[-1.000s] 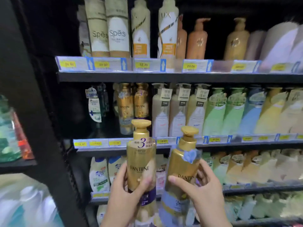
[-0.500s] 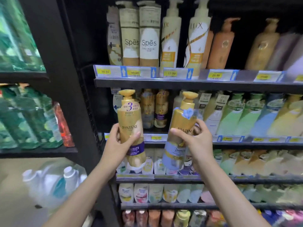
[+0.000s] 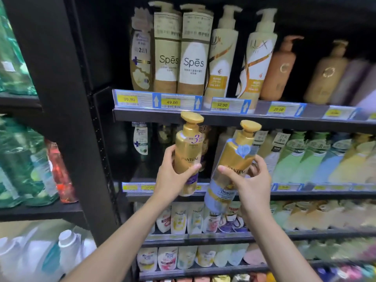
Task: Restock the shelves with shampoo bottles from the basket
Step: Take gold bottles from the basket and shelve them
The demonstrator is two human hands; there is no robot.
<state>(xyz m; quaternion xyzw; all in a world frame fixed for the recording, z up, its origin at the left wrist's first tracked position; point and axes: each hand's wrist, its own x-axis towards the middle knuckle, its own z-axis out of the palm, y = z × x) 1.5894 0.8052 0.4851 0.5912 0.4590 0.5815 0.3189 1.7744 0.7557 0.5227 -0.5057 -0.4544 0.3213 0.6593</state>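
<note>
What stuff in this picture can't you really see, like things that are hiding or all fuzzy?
- basket: nowhere in the head view, beyond its edges.
- Purple label on the left gold bottle: mostly covered by the left hand.
- Lower front of the tilted gold bottle: behind the right hand.
- Middle-shelf price tags: too blurred to read.
- Pastel bottles at the right edge: smeared by blur, names unreadable.

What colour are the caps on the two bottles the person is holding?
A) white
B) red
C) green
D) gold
D: the left bottle in the left hand and the right bottle in the right hand both have gold caps.
</note>
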